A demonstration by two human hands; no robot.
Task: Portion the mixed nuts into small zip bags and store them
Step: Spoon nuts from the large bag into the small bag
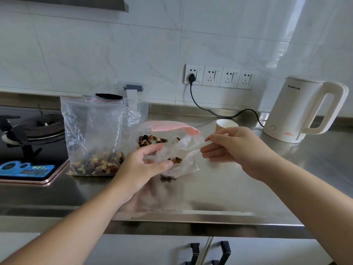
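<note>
1. The left hand holds the small clear plastic zip bag just above the shiny steel table. Its grip is pinching the bag's mouth between thumb and fingers. I think this keeps the mouth wide so nuts can drop in.

2. The right hand has its grip curled round the handle of a white plastic spoon. The front of the spoon is inside the small bag, so it is most likely tipping nuts in.

3. A few brown nuts lie in the bottom of the small bag. It looks far from full.

4. Behind the small bag, toward the back of the table, lies a wide clear bag with a pink strip on top. Its mouth faces the hands and more mixed nuts show inside, so it is easy to scoop from.

5. A tall clear zip bag with nuts at the bottom stands at the left end of the table, beside the black gas stove. It stands upright, which should keep its nuts from spilling.

6. A small paper cup and a white electric kettle sit at the back right of the table, away from the work.
</note>
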